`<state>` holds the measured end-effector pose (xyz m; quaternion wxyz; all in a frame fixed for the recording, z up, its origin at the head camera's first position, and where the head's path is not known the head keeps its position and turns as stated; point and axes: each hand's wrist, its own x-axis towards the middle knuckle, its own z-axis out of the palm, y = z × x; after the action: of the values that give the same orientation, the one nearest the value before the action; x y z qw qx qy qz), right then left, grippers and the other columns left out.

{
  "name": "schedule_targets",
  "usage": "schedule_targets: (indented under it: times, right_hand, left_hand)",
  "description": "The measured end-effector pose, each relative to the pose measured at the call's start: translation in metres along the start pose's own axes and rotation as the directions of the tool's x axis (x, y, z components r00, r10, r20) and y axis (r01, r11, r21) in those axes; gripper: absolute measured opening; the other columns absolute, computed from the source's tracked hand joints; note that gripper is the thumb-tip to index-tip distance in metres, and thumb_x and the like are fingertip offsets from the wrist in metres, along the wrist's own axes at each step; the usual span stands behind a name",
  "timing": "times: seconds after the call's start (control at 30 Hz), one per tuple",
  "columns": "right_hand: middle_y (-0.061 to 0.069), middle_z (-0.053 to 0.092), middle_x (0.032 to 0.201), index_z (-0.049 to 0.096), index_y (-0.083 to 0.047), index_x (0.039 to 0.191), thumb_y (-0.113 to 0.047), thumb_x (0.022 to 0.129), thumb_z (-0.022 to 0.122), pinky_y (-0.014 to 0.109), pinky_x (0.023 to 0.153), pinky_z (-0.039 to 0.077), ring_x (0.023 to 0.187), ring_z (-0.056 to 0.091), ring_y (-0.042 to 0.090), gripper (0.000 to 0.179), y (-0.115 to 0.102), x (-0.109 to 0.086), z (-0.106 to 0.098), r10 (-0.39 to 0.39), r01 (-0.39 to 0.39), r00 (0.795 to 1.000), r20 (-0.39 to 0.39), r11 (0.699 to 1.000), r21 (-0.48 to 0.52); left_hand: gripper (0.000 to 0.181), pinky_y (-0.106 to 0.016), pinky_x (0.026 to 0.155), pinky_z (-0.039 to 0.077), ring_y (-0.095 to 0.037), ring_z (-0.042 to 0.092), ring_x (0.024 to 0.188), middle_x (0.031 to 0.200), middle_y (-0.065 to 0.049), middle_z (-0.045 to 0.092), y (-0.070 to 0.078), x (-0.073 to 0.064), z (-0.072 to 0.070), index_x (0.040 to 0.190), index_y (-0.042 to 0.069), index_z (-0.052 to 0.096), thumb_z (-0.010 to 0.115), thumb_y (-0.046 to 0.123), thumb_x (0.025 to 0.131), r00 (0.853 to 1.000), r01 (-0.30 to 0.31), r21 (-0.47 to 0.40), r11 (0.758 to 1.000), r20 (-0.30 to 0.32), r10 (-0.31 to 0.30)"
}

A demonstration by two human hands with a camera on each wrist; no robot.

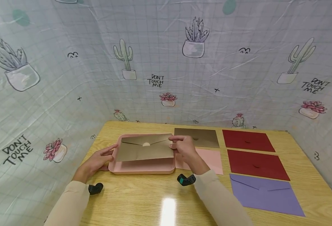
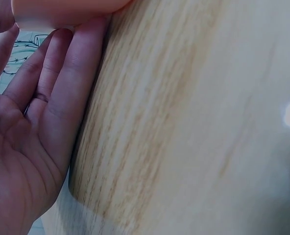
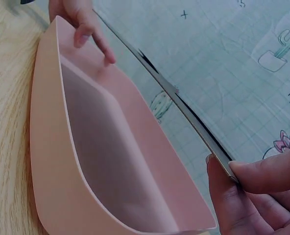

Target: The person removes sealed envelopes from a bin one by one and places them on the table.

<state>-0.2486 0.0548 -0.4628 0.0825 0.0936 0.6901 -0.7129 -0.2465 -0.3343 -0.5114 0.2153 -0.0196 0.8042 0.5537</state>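
Note:
My right hand (image 1: 185,150) pinches the right edge of a gold envelope (image 1: 147,152) between thumb and fingers. The envelope is raised and tilted over a shallow pink tray (image 1: 143,172), its flap side facing me. In the right wrist view, the envelope (image 3: 191,120) shows nearly edge-on above the tray (image 3: 49,147), whose visible inside is bare. At the tray's left end, my left hand (image 1: 96,162) grips the wall, some fingers over the rim and others along the outside. The left wrist view shows those lower fingers (image 2: 61,83) against the tray's underside corner.
Right of the tray lie a darker gold envelope (image 1: 205,138) and a pink envelope (image 1: 211,160), partly behind my right hand. Further right are two red envelopes (image 1: 249,140) and a purple envelope (image 1: 267,197). A patterned curtain (image 1: 166,62) surrounds the wooden table (image 1: 132,201).

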Motion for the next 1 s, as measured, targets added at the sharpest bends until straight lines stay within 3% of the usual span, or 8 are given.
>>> schedule_targets:
  times: [0.17,0.63,1.0]
  right_hand:
    - [0.010,0.070,0.104,0.077,0.000,0.120,0.010,0.086,0.072,0.028,0.068,0.062,0.074,0.072,0.012,0.036,-0.003,-0.005,-0.010,-0.009,0.009,1.000,-0.015,1.000,-0.023]
    - [0.006,0.071,0.098,0.073,0.004,0.125,0.011,0.087,0.070,0.025,0.066,0.060,0.073,0.071,0.011,0.039,-0.004,-0.015,-0.042,-0.026,0.027,0.999,-0.036,1.000,0.009]
    - [0.005,0.074,0.103,0.071,0.005,0.128,0.007,0.089,0.071,0.023,0.070,0.060,0.079,0.071,0.010,0.040,-0.002,-0.025,-0.070,-0.037,0.036,0.999,-0.030,0.999,-0.022]
  left_hand:
    - [0.077,-0.037,0.083,0.061,-0.027,0.055,0.131,0.173,-0.017,0.024,0.001,0.001,0.000,0.166,0.028,0.029,0.060,0.012,0.098,1.000,-0.004,-0.012,1.000,0.013,0.004]
    - [0.077,-0.040,0.086,0.063,-0.018,0.066,0.115,0.173,-0.018,0.024,0.000,0.000,-0.001,0.166,0.025,0.029,0.061,0.011,0.098,0.999,-0.009,-0.059,0.998,0.042,0.011]
    - [0.077,-0.040,0.086,0.063,-0.019,0.067,0.116,0.173,-0.020,0.022,0.001,-0.001,-0.003,0.167,0.025,0.028,0.062,0.013,0.099,0.999,-0.002,-0.036,0.999,0.035,0.004]
